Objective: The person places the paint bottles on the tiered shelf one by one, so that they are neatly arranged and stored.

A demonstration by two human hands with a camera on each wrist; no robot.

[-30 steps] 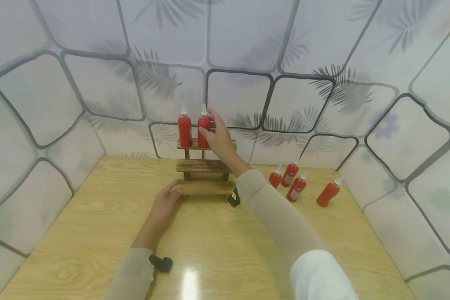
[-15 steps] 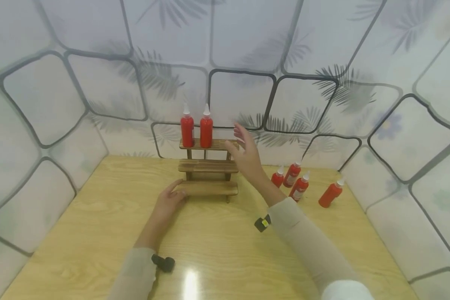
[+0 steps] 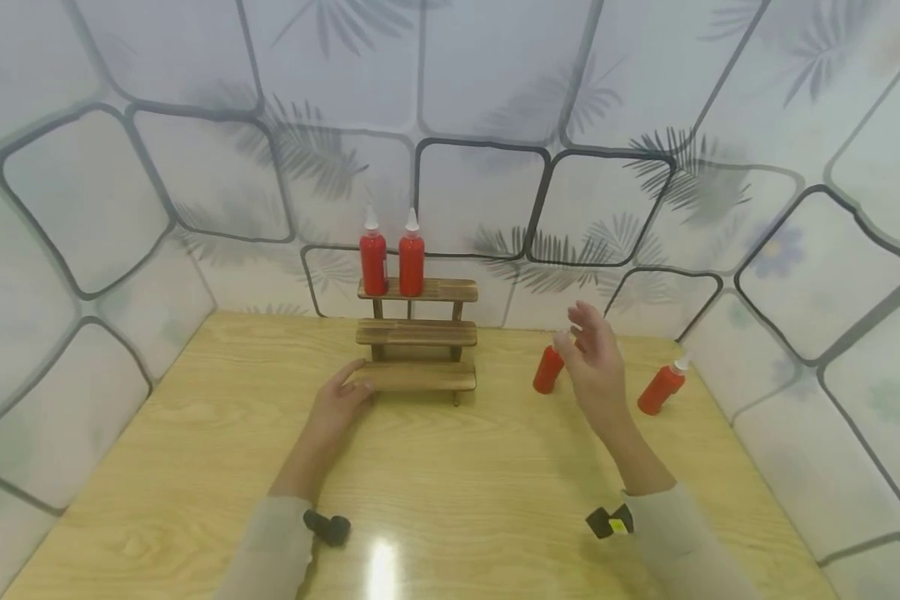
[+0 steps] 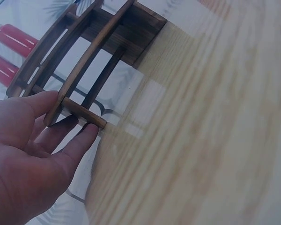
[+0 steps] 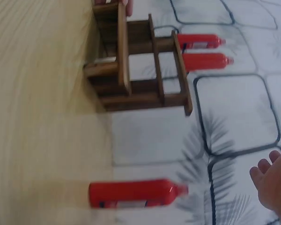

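Note:
A three-tier wooden stand (image 3: pixel 416 333) sits at the back of the table, and two red squeeze bottles (image 3: pixel 392 260) stand upright on its top tier. My left hand (image 3: pixel 339 402) rests on the table with straight fingers (image 4: pixel 79 140) touching the left end of the lowest step (image 4: pixel 82 112). My right hand (image 3: pixel 596 362) hovers open and holds nothing. It is above the red bottles standing on the table to the right of the stand. One bottle (image 3: pixel 548 369) shows just left of it and another (image 3: pixel 662 387) to its right. The right wrist view shows one table bottle (image 5: pixel 136 193) and my fingertips (image 5: pixel 267 171).
Patterned white walls (image 3: pixel 645 125) close in the wooden table (image 3: pixel 450 483) on the left, back and right. A small black device sits at each wrist, left (image 3: pixel 324 527) and right (image 3: pixel 609 522). Any bottles behind my right hand are hidden.
My right hand let go of the second bottle on the top tier and swung down to the right, over the bottles on the table. The left hand stayed put.

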